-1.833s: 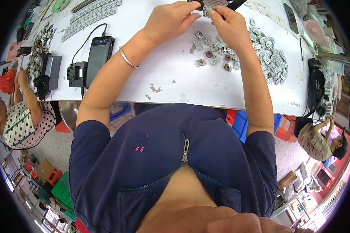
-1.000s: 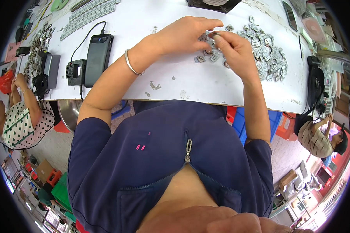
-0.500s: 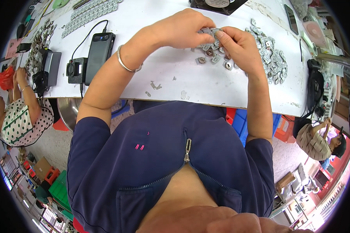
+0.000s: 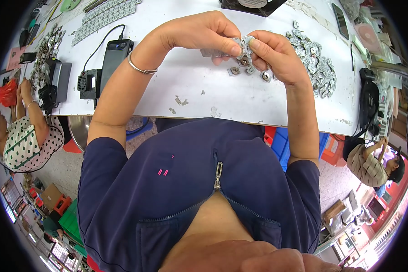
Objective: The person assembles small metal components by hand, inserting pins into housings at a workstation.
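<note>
My left hand [image 4: 211, 34] is closed on a strip of small silver-grey metal parts [image 4: 246, 41], its thumb lying along the near side. Part of this strip shows beneath my left fingers; the rest is hidden by them. At the strip's right end, my right hand [image 4: 276, 54] pinches the metal between thumb and fingers. Both hands are raised over the white table, close together. Below them lie a few loose metal pieces with brownish round centres [image 4: 235, 70]. Just right of my right hand spreads a pile of similar silver pieces [image 4: 319, 68].
Left of my forearm stand a black power bank [image 4: 117, 56] with a cable and a black box-shaped device [image 4: 89, 84]. Sheets of joined metal parts [image 4: 105, 22] lie farther back. A black fan [image 4: 254, 7] sits at the far edge. A co-worker [image 4: 29, 136] works at left.
My left hand has shifted left and turned, showing more of the strip underneath. My right hand has moved slightly down and keeps its pinch at the strip's end.
</note>
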Demonstrator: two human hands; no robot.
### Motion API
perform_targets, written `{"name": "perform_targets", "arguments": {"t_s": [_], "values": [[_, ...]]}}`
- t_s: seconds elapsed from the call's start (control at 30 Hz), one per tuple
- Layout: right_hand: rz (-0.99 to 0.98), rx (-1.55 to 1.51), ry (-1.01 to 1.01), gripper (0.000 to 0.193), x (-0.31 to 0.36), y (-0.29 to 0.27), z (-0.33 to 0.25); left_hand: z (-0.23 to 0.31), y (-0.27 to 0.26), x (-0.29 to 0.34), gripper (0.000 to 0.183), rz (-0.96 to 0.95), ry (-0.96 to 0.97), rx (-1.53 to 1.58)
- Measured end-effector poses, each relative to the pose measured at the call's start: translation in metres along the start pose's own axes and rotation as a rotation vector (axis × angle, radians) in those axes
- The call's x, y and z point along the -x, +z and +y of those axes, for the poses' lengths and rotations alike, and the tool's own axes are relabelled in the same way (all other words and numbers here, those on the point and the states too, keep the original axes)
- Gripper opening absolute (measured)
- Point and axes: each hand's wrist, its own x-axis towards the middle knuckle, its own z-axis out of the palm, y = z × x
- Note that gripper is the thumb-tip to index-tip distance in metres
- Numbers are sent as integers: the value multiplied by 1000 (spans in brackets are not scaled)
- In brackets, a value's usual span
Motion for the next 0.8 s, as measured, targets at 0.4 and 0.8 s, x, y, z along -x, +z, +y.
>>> {"name": "perform_targets", "arguments": {"t_s": [0.4,0.8], "values": [[361,249,30,23,-12,-5,11,-12,14,-8,24,770,432,-835],[394,395,6,24,-25,-3,10,-40,0,-20,22,793,652,-1203]]}}
